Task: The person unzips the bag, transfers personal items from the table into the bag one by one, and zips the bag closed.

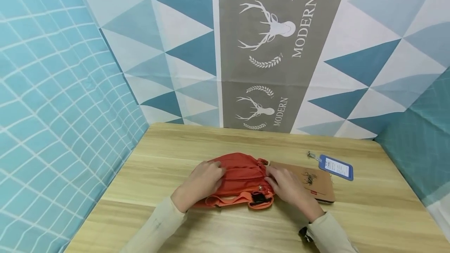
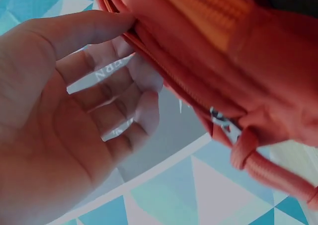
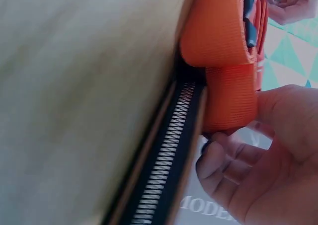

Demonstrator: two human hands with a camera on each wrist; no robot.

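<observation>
A red waist bag (image 1: 233,171) with an orange strap (image 1: 242,197) and black buckle lies on the table in front of me. My left hand (image 1: 204,180) grips its left upper side. In the left wrist view, thumb and index finger of the left hand (image 2: 74,96) pinch the cloth beside a zipper; the metal zipper pull (image 2: 226,124) hangs farther along. The right hand (image 1: 290,188) holds the bag's right end. In the right wrist view, the right hand (image 3: 268,160) has its thumb and fingers at the end by the orange webbing (image 3: 231,96).
A brown notebook (image 1: 321,184) with a deer print lies right of the bag, partly under my right hand; its edge (image 3: 166,155) shows metal loops. Behind it is a blue card holder (image 1: 335,167) with a metal clip. Patterned cloth hangs behind the wooden table (image 1: 168,143).
</observation>
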